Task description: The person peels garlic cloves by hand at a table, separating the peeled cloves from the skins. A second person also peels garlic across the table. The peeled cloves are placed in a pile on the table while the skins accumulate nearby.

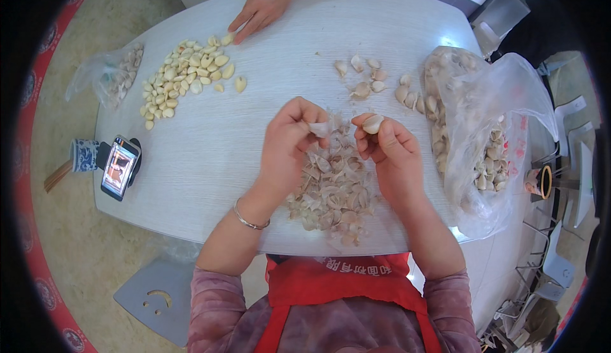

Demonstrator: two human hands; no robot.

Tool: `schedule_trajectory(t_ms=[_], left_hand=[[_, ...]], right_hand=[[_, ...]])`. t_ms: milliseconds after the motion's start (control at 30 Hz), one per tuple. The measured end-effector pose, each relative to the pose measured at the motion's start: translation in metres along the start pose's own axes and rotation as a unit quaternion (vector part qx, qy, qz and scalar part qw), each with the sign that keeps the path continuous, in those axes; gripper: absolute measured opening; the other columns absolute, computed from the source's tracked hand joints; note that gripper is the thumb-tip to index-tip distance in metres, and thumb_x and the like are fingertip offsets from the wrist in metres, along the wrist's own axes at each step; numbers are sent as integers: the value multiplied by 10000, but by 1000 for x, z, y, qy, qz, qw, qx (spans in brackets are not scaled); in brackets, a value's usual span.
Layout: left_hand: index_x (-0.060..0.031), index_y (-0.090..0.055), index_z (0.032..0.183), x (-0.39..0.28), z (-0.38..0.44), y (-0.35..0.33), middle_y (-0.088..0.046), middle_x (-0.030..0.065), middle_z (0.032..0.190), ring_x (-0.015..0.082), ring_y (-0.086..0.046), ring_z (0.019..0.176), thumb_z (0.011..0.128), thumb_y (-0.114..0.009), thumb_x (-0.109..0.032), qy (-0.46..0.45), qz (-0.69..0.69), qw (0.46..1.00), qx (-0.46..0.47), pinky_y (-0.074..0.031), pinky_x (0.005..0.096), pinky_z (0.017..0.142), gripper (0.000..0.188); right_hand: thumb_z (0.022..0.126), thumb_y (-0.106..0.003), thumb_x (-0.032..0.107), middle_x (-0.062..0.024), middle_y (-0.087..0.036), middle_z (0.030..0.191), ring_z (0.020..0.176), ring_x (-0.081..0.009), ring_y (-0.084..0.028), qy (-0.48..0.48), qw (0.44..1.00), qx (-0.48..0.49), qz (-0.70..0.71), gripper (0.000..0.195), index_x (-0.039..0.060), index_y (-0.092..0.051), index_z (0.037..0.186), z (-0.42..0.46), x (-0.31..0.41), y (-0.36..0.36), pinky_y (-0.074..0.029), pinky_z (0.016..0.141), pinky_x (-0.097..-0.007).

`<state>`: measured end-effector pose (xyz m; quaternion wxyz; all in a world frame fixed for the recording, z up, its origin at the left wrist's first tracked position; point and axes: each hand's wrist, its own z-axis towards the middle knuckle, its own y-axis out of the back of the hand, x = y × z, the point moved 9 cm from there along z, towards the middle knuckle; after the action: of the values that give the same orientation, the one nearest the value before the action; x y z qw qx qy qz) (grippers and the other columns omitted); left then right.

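Observation:
My left hand (292,138) pinches a pale strip of garlic skin (319,128) between thumb and fingers. A short gap to the right, my right hand (390,144) holds a garlic clove (373,124) by its fingertips; part of it still looks covered in skin. Below and between both hands spreads a heap of dry garlic skins (341,193) on the table. Several unpeeled cloves (361,89) lie scattered beyond my right hand. Peeled cloves (186,69) form a pale pile at the upper left.
Another person's hand (267,9) touches the peeled pile's edge. A plastic bag of unpeeled garlic (458,85) covers the table's right end. On the left are a small bag of garlic (121,73), a phone on a stand (119,167) and a blue-and-white chopstick holder (85,155).

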<state>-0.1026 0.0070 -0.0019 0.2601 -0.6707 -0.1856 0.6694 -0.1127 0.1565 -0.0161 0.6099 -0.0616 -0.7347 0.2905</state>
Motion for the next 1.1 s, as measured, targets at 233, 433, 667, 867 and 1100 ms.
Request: schedule_trajectory(t_ms=[233, 433, 667, 867, 1100], left_hand=[[-15, -608, 811, -14, -1, -12, -603, 50, 903, 129, -570, 836, 842, -663, -49, -72, 321, 944, -35, -468, 284, 777, 72], [-8, -685, 916, -14, -1, -23, -635, 44, 909, 127, -603, 824, 802, -761, -91, -59, 364, 929, -26, -490, 268, 751, 160], [-1, -672, 912, -6, -2, -13, -647, 39, 840, 111, -598, 783, 851, -717, -98, -28, 353, 935, -33, -487, 257, 711, 124], [3, -585, 906, -9, -4, -7, -619, 29, 810, 104, -574, 740, 911, -614, -65, -26, 388, 918, -85, -471, 261, 666, 74], [-14, -561, 921, -19, -2, 3, -614, 47, 818, 118, -559, 744, 883, -512, 0, -89, 325, 936, -105, -462, 270, 670, 64]], right_hand=[[972, -572, 109, -69, -650, 1026, 857, -118, -588, 30, 990, -9, -134, 278, -15, -614, 1217, -2, 8, -2, -484, 739, -250], [785, -697, -55, -97, -636, 964, 798, -180, -629, 256, 863, -18, -434, 378, 21, -646, 1151, -13, 43, -23, -526, 678, -280], [755, -723, -68, -113, -627, 996, 811, -198, -639, 306, 827, -17, -471, 412, 25, -652, 1151, -17, 46, -28, -541, 667, -292], [929, -615, 47, -86, -650, 1013, 849, -148, -629, 83, 984, 22, -154, 279, -16, -632, 1200, -3, 17, -11, -534, 759, -279], [1010, -499, 166, -133, -683, 1010, 806, -132, -614, -8, 999, -11, 33, 285, -25, -606, 1191, 3, 6, 3, -507, 727, -270]])
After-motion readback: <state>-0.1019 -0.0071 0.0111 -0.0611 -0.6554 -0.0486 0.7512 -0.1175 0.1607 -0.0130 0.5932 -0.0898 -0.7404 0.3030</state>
